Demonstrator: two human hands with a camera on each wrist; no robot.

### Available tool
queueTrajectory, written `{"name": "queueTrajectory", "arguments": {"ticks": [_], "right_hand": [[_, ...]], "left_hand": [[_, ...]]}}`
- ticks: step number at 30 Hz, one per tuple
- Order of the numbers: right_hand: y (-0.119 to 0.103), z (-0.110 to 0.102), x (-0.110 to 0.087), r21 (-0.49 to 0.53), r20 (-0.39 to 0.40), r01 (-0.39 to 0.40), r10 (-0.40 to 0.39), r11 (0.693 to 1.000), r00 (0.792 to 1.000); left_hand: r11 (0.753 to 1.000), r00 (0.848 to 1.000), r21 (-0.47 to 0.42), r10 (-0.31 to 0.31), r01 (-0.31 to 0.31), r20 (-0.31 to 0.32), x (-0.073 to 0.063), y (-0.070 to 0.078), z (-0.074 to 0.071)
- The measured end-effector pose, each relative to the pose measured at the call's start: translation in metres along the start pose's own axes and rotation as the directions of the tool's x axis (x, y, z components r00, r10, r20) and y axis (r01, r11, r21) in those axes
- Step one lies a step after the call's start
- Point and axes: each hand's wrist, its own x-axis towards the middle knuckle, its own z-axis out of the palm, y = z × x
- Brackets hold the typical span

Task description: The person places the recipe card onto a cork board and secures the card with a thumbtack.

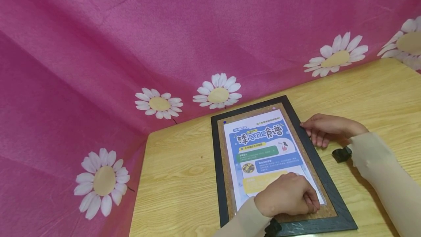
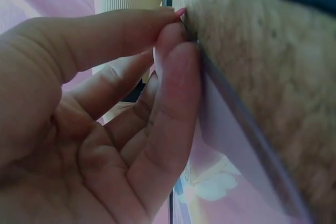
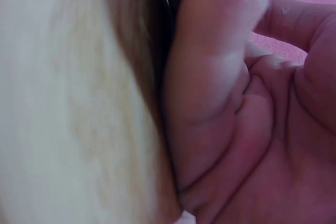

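A black-framed corkboard (image 1: pixel 218 158) lies on the table with a printed poster (image 1: pixel 231 178) on it. A blue push pin (image 1: pixel 224 122) and a pink push pin (image 1: pixel 274 108) sit at the poster's top corners. My left hand (image 1: pixel 289 195) is over the poster's lower right corner; its thumb and forefinger pinch a small pink push pin (image 2: pixel 181 12) close to the cork. The poster's edge (image 2: pixel 236 103) runs right by those fingertips. My right hand (image 1: pixel 329 129) grips the frame's right side, fingers curled down beside it, the fingertips partly hidden.
The wood-grain table (image 1: pixel 177 178) stretches to both sides of the board. A pink cloth (image 1: pixel 184 28) with white daisies hangs along the table's back and left edges. Black wrist bands (image 1: pixel 342 154) sit over the beige sleeves (image 1: pixel 388 167).
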Motion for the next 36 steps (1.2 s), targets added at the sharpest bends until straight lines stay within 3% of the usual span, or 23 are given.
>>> {"name": "queueTrajectory", "arguments": {"ticks": [12, 18, 22, 30, 36], "right_hand": [[-0.001, 0.001, -0.001, 0.005, 0.007, 0.001, -0.001, 1.000, 1.000], [-0.001, 0.000, 0.000, -0.020, 0.023, 0.022, -0.022, 1.000, 1.000], [-0.001, -0.001, 0.000, -0.027, 0.033, 0.027, -0.026, 0.999, 0.999], [-0.001, -0.002, -0.001, -0.024, 0.036, 0.026, -0.025, 0.999, 0.999], [-0.003, -0.001, -0.001, -0.030, 0.016, 0.002, -0.001, 1.000, 1.000]], "left_hand": [[1.000, 1.000, 0.020, -0.021, 0.021, 0.010, 0.001, -0.002, 0.000], [0.999, 0.999, 0.037, -0.003, 0.002, 0.036, 0.001, -0.003, -0.001], [0.998, 0.998, 0.051, -0.032, 0.029, 0.051, 0.001, -0.002, 0.000], [0.999, 0.997, -0.004, -0.054, 0.054, 0.063, 0.007, 0.004, 0.000], [0.993, 0.990, 0.007, -0.119, 0.119, 0.074, 0.011, 0.008, 0.001]]}}
